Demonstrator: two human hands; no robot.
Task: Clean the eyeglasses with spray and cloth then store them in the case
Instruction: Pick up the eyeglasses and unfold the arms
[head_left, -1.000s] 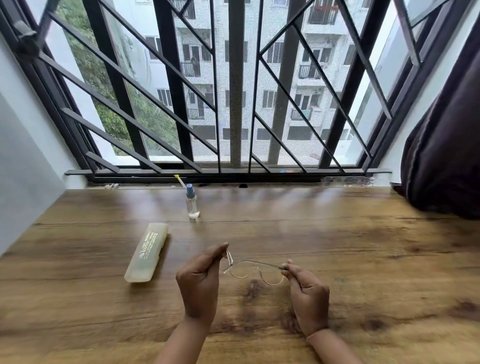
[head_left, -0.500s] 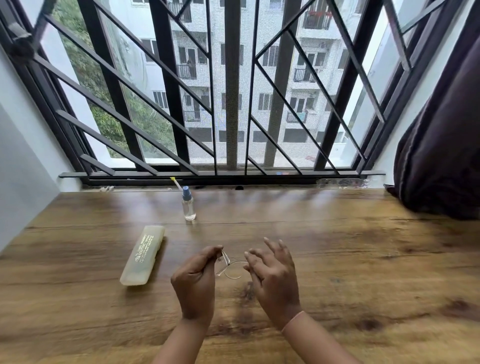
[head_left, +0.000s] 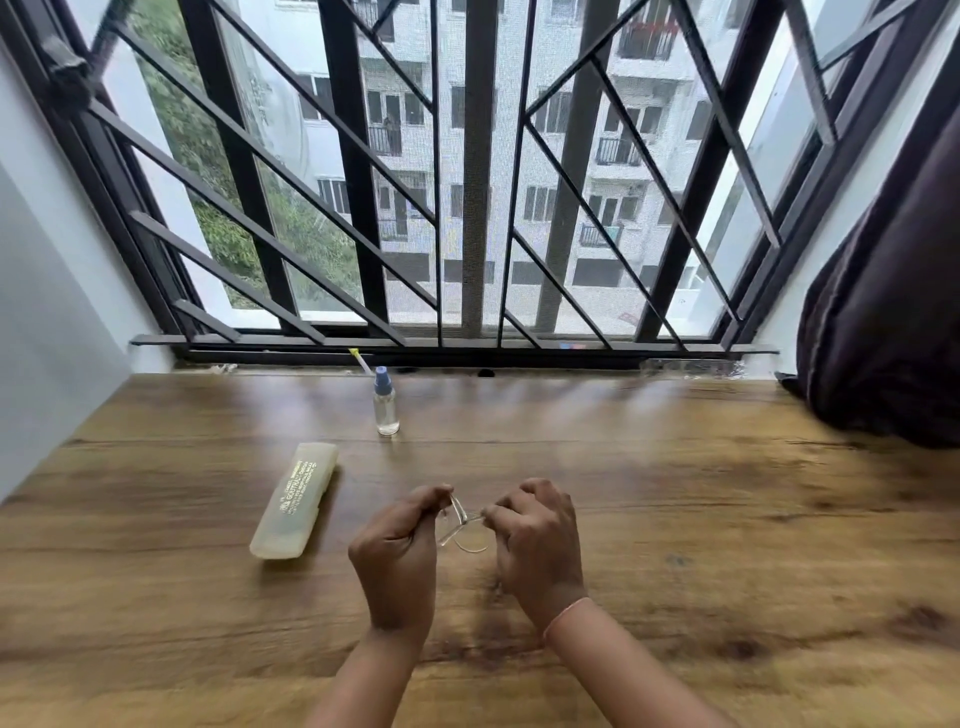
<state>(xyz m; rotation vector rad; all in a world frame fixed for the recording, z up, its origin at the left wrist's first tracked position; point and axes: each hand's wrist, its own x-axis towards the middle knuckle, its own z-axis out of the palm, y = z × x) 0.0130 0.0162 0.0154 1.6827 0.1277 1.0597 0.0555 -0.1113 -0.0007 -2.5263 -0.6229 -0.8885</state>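
Note:
Thin clear-framed eyeglasses (head_left: 460, 525) are held just above the wooden table (head_left: 701, 519) between both hands. My left hand (head_left: 397, 556) pinches the left end of the frame with curled fingers. My right hand (head_left: 537, 540) has its fingers curled round the right part of the frame, hiding much of it. A pale yellow case (head_left: 296, 500) lies closed on the table to the left of my hands. A small clear spray bottle (head_left: 386, 405) with a blue cap stands upright behind it, near the window. No cloth is in view.
A barred window (head_left: 467, 208) runs along the table's far edge. A dark curtain (head_left: 893, 312) hangs at the right and rests on the table's back right corner. A white wall borders the left side. A thin stick with a yellow tip (head_left: 359, 359) leans behind the bottle.
My right hand moved left from the far end of the glasses toward my left hand, and its fingers curled round the frame. The glasses now look folded smaller.

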